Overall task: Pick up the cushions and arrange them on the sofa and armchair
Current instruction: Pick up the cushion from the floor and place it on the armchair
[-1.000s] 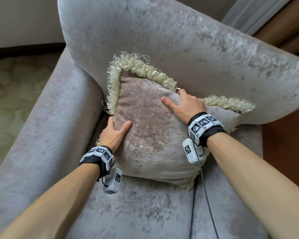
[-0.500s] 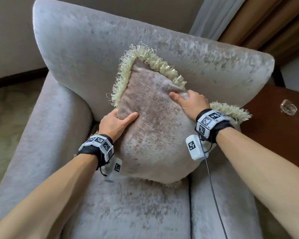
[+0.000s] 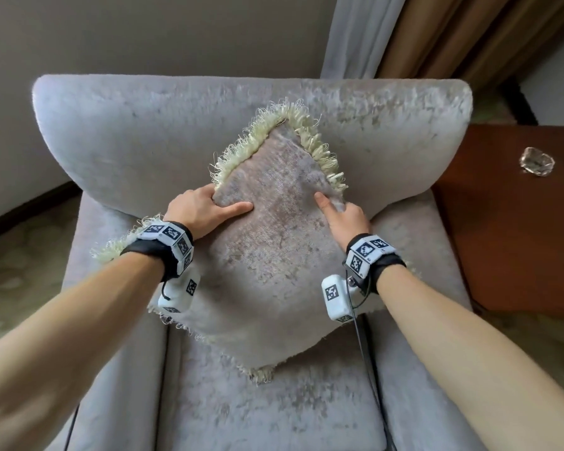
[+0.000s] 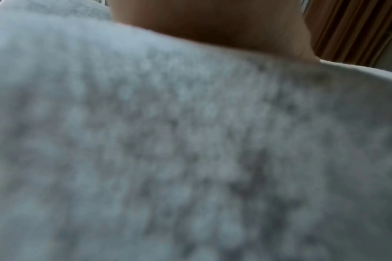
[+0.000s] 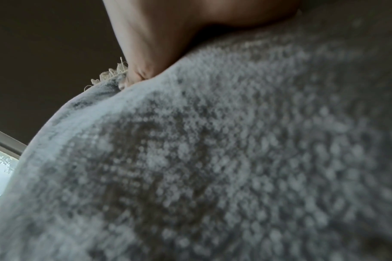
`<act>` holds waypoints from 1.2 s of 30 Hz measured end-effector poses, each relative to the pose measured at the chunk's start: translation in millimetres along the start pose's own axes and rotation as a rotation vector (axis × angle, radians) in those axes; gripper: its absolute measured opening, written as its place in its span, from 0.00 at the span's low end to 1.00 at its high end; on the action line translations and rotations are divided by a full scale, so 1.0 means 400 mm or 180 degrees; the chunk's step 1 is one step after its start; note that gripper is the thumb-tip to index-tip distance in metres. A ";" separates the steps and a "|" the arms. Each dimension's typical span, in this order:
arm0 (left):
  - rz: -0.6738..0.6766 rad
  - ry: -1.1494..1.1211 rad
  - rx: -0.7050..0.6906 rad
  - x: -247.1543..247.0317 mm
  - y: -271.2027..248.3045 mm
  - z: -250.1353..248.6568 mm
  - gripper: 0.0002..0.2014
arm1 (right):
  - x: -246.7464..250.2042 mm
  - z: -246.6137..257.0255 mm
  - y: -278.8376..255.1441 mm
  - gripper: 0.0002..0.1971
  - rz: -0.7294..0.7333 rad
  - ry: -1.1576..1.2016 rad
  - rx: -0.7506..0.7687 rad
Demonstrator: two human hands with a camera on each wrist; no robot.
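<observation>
A grey-beige velvet cushion with a cream fringe stands on one corner on the grey armchair, leaning against its backrest. My left hand grips the cushion's upper left edge, thumb across the front and fingers behind. My right hand grips the upper right edge the same way, thumb on the front. Both wrist views are filled with blurred cushion fabric with a bit of palm at the top.
A dark wooden side table stands right of the armchair with a glass ashtray on it. Curtains hang behind at the right. Patterned carpet lies to the left.
The cushion has been turned onto its corner and centred against the backrest. Both hands have slid up to its upper edges. The head view has swung to face the armchair squarely.
</observation>
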State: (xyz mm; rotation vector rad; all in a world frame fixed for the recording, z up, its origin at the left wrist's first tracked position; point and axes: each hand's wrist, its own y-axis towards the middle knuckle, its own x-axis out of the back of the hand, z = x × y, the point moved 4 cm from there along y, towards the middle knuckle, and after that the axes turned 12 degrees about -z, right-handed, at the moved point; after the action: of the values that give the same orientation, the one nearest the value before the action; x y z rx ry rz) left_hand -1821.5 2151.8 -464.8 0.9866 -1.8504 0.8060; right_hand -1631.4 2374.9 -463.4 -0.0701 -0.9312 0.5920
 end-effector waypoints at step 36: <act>-0.0917 -0.0626 0.0668 0.075 -0.159 -0.010 0.50 | 0.062 0.054 -0.053 0.40 -0.0472 0.0275 0.0511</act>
State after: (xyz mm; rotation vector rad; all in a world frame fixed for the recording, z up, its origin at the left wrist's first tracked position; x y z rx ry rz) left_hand -1774.1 2115.6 -427.4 1.4737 -1.7537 0.7579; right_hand -1627.4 2365.6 -425.7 0.1158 -0.7948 0.5200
